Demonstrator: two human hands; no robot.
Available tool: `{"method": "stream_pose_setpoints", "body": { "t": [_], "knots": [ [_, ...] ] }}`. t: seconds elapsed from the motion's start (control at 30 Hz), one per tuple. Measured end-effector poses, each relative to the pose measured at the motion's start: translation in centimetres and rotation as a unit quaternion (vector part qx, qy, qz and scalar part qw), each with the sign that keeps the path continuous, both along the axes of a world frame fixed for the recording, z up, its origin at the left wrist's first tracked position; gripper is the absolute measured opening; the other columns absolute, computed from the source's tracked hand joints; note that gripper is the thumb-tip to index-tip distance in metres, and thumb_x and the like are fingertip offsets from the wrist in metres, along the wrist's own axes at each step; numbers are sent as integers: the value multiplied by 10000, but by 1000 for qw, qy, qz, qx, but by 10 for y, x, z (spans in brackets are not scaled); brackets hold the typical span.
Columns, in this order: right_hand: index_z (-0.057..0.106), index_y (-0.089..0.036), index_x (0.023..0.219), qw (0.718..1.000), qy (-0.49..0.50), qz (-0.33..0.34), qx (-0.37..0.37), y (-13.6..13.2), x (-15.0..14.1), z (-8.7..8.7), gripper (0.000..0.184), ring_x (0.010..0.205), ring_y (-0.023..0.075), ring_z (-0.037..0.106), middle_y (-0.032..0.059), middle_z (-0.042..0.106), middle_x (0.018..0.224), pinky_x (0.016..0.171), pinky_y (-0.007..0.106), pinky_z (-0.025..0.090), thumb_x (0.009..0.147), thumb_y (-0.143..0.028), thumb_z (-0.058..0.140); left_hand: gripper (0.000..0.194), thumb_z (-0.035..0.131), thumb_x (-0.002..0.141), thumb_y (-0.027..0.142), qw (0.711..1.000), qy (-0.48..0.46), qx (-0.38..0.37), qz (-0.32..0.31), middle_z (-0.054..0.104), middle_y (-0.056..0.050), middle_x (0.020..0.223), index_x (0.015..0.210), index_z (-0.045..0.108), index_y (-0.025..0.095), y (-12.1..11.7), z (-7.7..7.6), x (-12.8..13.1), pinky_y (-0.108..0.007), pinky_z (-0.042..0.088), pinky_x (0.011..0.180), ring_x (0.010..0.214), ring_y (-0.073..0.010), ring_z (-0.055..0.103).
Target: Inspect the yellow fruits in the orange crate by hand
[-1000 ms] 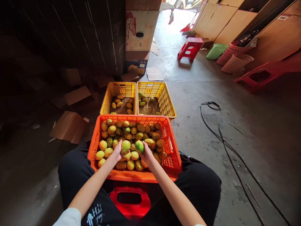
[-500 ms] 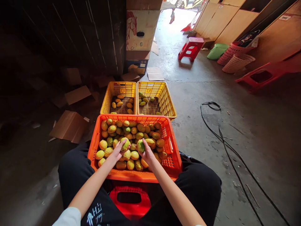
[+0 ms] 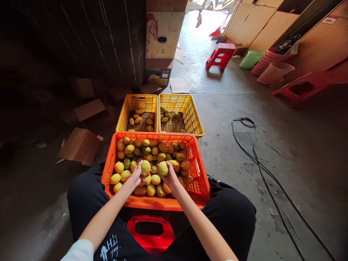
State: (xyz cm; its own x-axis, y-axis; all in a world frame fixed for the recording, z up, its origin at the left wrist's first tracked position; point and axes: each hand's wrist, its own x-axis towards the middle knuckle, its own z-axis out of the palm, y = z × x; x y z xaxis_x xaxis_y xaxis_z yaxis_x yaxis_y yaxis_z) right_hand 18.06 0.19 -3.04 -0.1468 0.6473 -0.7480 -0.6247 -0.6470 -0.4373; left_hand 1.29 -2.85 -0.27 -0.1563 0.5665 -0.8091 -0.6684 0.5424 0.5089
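My left hand [image 3: 136, 175] is closed round a yellow-green, egg-shaped fruit [image 3: 146, 168], its thumb along the fruit's near side. A greener fruit [image 3: 163, 168] with a ridged, lumpy skin sits in my right hand [image 3: 172, 177], the thumb resting on its edge. Both hands are side by side over the orange crate [image 3: 108, 168], a small gap between the two fruits. Many similar fruits [image 3: 156, 179], yellow, green and brownish, fill the crate below. Its near edge lies between my knees. The undersides of both held fruits are hidden by my fingers.
Beyond the orange crate stand a left yellow crate [image 3: 121, 113] and a right yellow crate [image 3: 196, 115], each with several fruits. Cardboard pieces [image 3: 81, 146] litter the left floor. A black cable [image 3: 262, 165] snakes along the right, and a red stool [image 3: 220, 56] stands farther back.
Both held fruits have turned in my fingers and show paler sides. My hands have otherwise stayed nearly in place over the crate.
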Motion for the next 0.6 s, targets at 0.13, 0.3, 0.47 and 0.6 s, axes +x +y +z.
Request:
{"method": "stream_pose_setpoints", "body": {
  "t": [0.13,0.3,0.47,0.6],
  "knots": [
    [674,-258,940,1000,16,-16,-11,2,-1,2,198,738,223,795,-6,793,777,741,364,724,974,-428,769,393,526,1162,440,1000,-14,-14,-5,857,-150,983,1271,776,157,1,0,0,-316,695,785,1000,-281,855],
    [690,-230,1037,997,68,-5,-36,6,0,9,124,899,295,857,66,815,808,802,453,739,1043,-342,637,449,507,1164,446,999,-49,16,-13,861,-170,1102,1434,715,154,2,6,-2,-361,708,843,1036,-308,856],
    [711,-220,960,998,56,8,-42,6,2,11,222,940,305,855,93,835,840,814,443,721,1030,-424,661,366,599,1140,407,996,-63,60,-24,839,-137,1154,1432,686,203,1,10,-2,-347,711,844,1018,-276,856],
    [705,-243,899,999,17,34,18,2,4,4,388,913,281,829,45,823,807,748,366,685,838,-579,890,399,880,967,354,996,-46,74,-35,811,-114,1124,1264,685,173,-1,4,-3,-284,695,712,894,-229,838]
  ]
}}
